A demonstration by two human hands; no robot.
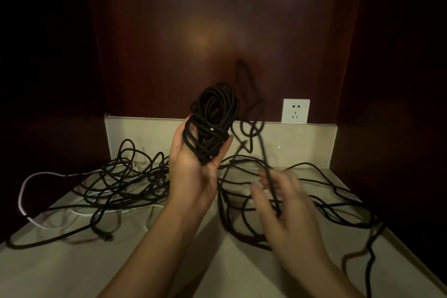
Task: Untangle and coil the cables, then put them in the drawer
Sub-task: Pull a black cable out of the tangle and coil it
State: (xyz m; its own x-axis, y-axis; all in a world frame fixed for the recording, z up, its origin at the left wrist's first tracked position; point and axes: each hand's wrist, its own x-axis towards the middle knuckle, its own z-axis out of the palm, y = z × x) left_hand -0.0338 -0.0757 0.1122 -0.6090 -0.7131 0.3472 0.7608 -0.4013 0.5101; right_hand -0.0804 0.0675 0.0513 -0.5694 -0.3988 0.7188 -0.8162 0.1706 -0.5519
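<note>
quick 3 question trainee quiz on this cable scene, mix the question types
1. True or false: the left hand holds a coiled bundle of black cable.
2. What colour is the thin cable looping at the left edge of the beige countertop? A red, B white, C blue.
3. Fill in: the white wall ______ sits right of the bundle.

Key: 1 true. 2 B. 3 socket. The blurred right hand has a loose black strand running up from its fingers.
</note>
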